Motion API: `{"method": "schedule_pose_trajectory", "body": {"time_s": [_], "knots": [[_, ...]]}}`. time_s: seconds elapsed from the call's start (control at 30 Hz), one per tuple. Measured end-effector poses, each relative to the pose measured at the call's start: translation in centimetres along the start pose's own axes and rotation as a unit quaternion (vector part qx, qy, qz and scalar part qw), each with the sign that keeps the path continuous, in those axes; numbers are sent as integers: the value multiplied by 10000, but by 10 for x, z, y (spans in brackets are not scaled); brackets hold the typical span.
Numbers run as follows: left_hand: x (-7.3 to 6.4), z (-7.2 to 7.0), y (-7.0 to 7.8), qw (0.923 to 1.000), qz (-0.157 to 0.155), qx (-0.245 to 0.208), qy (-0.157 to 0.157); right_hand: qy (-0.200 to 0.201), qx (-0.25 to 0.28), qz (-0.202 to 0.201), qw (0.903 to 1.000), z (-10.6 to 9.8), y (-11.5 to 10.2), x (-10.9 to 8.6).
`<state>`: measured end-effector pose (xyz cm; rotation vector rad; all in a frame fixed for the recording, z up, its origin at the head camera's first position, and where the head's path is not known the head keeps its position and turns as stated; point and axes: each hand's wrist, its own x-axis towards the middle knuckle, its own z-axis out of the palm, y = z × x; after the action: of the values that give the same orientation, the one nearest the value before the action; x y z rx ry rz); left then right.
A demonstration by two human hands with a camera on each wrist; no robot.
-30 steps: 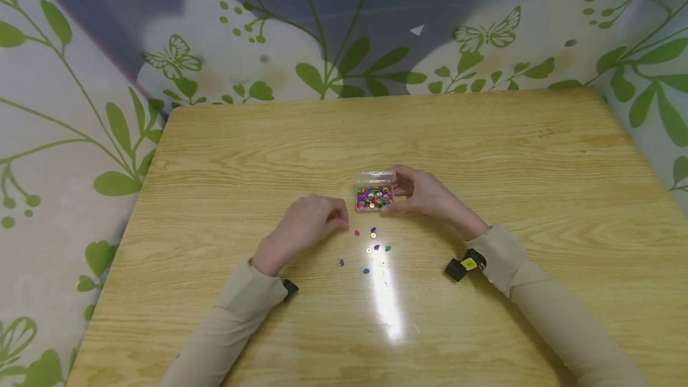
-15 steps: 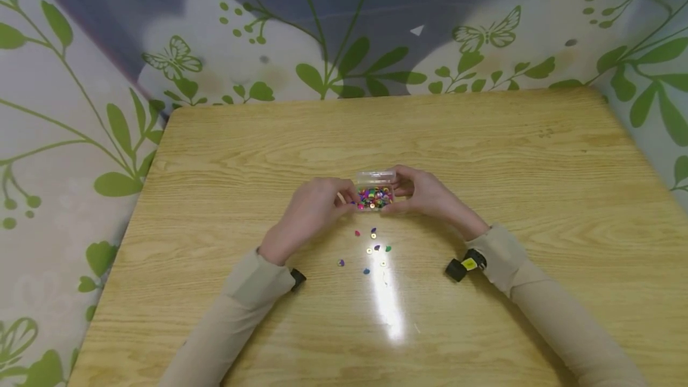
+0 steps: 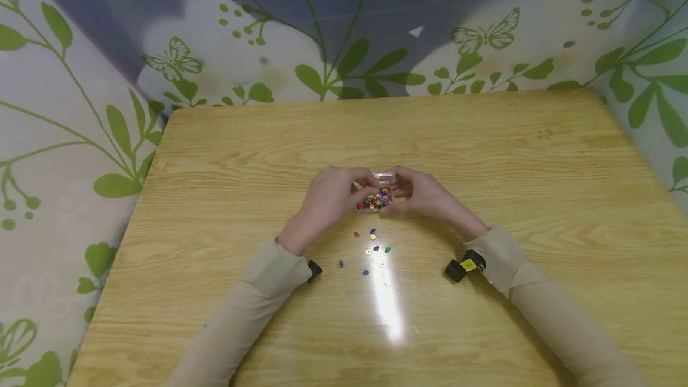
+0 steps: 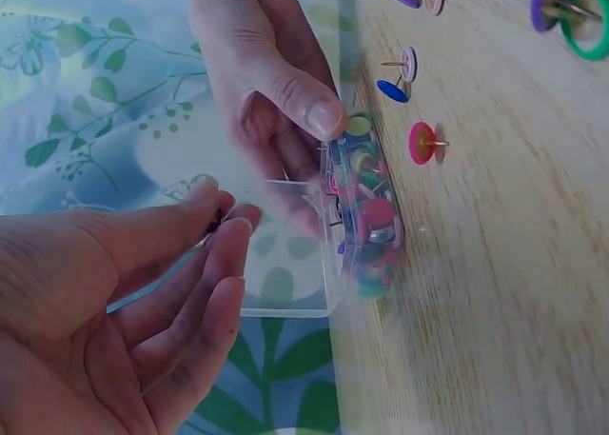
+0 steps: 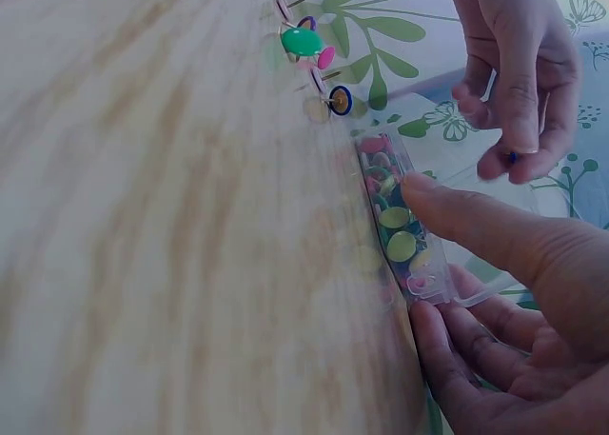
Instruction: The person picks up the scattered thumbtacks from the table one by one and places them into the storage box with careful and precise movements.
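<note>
A small clear plastic box [image 3: 371,211] full of colourful thumbtacks stands on the wooden table, its hinged lid [image 3: 384,177] raised at the back. My right hand [image 3: 427,197] grips the box at its right end, thumb on the front side and fingers behind. Above the box, my left hand [image 3: 332,200] pinches one small thumbtack [image 5: 513,157] between thumb and fingertips; it looks dark blue and is mostly covered. In front of the box several loose thumbtacks lie scattered, among them a pink thumbtack [image 4: 422,142], a blue thumbtack [image 4: 392,91] and a green thumbtack [image 5: 303,42].
The table [image 3: 242,154] has a wood-grain top with a bright light reflection near the front. Behind and beside it rises a wall covering [image 3: 226,70] printed with leaves and butterflies. Each wrist bears a black camera [image 3: 455,270].
My left hand has moved right and away from me, from the table left of the box to above its open top. The right hand has stayed in place on the box.
</note>
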<state>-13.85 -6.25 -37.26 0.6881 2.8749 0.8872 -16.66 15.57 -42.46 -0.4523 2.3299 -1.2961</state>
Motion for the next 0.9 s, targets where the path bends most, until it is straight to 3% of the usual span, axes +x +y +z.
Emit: {"method": "schedule_pose_trajectory", "body": {"time_s": [0.13, 0.37, 0.53, 0.7, 0.9], "knots": [[1, 1, 0, 10000, -51, 12, -35, -22, -13, -24, 10000, 0, 0, 0], [0, 4, -3, 9996, 197, 209, -29, -12, -40, -2, 10000, 0, 0, 0], [-3, 0, -5, 9998, 94, 193, -44, 16, -68, 15, 10000, 0, 0, 0], [-9, -8, -8, 9999, -111, 81, 0, 27, -99, 64, 9999, 0, 0, 0], [-23, -15, -13, 9998, 74, 133, -103, 42, -58, 59, 10000, 0, 1, 1]]}}
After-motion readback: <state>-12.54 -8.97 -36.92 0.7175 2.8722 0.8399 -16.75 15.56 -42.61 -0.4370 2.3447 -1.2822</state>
